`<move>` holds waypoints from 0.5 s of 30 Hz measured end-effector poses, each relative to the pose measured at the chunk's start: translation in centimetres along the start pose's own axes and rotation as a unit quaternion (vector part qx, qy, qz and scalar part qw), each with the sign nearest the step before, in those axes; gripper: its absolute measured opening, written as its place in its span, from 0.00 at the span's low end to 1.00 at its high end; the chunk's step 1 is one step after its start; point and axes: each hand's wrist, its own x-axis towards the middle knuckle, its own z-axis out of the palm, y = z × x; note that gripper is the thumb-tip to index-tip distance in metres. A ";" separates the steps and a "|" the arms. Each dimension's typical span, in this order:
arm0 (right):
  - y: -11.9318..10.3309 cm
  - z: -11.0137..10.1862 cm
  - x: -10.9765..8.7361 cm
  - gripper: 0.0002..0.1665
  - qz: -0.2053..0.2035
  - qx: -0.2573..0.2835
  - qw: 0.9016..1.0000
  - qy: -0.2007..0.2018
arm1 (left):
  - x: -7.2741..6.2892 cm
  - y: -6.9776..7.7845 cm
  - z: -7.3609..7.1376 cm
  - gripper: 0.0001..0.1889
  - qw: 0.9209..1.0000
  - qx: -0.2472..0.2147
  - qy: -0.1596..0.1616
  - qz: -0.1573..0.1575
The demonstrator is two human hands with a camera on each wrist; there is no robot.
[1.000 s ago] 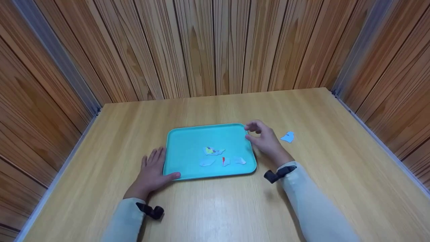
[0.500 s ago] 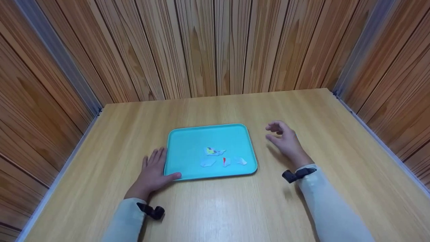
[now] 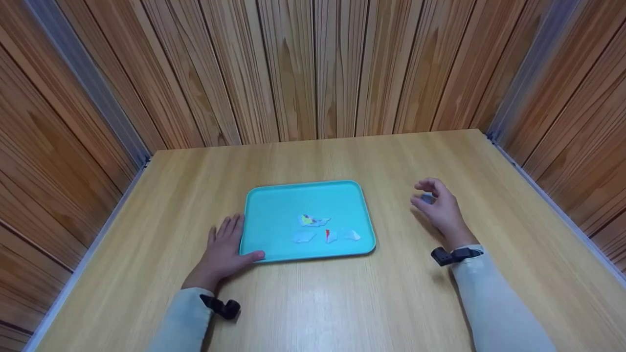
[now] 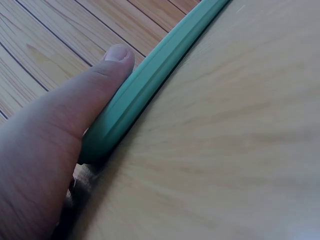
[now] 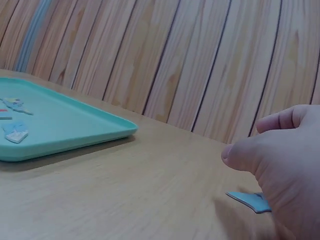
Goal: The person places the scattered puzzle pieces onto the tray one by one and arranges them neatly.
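Note:
My left hand (image 3: 224, 252) lies at the near left corner of a turquoise tray (image 3: 274, 203), fingers straight along its side and thumb over the front rim; the left wrist view shows that thumb (image 4: 85, 95) against the rim. To the right of the tray, my right hand (image 3: 444, 210) hovers over a flat, irregular blue piece (image 5: 251, 201) on the table, thumb and fingers apart and loosely bent. The hand partly covers this piece. On the tray lie several similar flat pieces, among them one with yellow patterning (image 3: 313, 221) and one with a red mark (image 3: 331, 236).
Wood-panelled walls (image 3: 337, 68) enclose the table (image 3: 313, 303) at the back and both sides. The tray's raised rim faces the right hand across a stretch of tabletop. A black camera band (image 3: 457, 254) circles the right wrist.
My right hand has moved right, from the tray's right edge to above the blue piece, which it now partly covers. The left hand and tray have stayed in place.

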 end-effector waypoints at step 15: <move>1.7 -1.4 -0.1 0.45 0.056 0.016 0.998 -0.028 | -0.1 0.3 -0.2 0.63 1.000 -0.001 -0.004 -0.004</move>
